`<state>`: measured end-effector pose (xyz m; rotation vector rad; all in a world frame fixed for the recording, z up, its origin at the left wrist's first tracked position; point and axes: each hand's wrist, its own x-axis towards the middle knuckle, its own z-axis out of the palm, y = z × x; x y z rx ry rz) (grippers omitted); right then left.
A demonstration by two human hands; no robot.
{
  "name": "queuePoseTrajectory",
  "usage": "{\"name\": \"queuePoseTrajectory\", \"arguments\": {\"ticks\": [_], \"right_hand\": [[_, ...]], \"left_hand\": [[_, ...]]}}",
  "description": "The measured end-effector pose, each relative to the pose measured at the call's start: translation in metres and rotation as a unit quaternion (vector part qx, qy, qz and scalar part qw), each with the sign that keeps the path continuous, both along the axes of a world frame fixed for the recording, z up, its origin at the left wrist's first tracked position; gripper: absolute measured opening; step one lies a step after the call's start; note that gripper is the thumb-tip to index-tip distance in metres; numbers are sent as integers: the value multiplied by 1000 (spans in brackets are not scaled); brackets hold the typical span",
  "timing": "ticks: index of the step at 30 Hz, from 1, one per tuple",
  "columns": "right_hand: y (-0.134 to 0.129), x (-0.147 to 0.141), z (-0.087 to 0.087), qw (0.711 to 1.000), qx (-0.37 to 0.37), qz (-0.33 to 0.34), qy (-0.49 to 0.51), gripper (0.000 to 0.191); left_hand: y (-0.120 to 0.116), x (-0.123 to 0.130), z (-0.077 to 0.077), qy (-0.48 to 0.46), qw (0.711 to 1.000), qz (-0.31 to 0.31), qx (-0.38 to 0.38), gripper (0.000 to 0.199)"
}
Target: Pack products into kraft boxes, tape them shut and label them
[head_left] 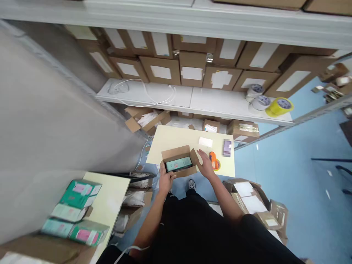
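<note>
Two bare hands frame an open carton [176,152] at the near edge of the pale surface [176,135], close to the person's body, probably so that both arms reach it without stretching. The left grip [165,180] pinches the near left corner, fingers along the side and thumb toward the front wall, which looks like a way of keeping the carton from sliding. The right grip [205,165] is spread, its fingers at the right end flap; this seems to keep the flap out of the opening, though how firmly it presses I cannot tell.

Inside the carton lies a pale green box [178,164], printed face up, its length along the carton's, presumably because it fits best that way. An orange tape dispenser [212,158] sits just beside the right grip, likely for easy reach. Behind it lie a white card [205,142] and a blurred purple item [227,147]. A yellow tape roll [279,106] stands beside paler ones at the shelf's [214,101] right end, perhaps as spares.
</note>
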<state>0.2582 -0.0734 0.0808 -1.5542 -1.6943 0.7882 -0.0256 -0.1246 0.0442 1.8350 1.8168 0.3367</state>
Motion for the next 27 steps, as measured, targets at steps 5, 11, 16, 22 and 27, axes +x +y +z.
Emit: {"name": "queuePoseTrajectory", "arguments": {"ticks": [5,11,16,22,27], "right_hand": [[13,-8,8,996,30,73,-31,54],[7,-66,21,985,60,159,-36,50],[-34,-153,34,961,102,256,-18,46],[-125,-272,50,918,143,371,9,41],[-212,-364,58,875,152,460,10,40]], "left_hand": [[-41,-11,12,-23,997,72,25,8],[-107,-38,20,-37,980,170,101,3],[-188,-77,24,-66,948,286,128,6],[-312,-131,29,-108,893,409,155,12],[-411,-172,30,-66,862,461,197,12]]}}
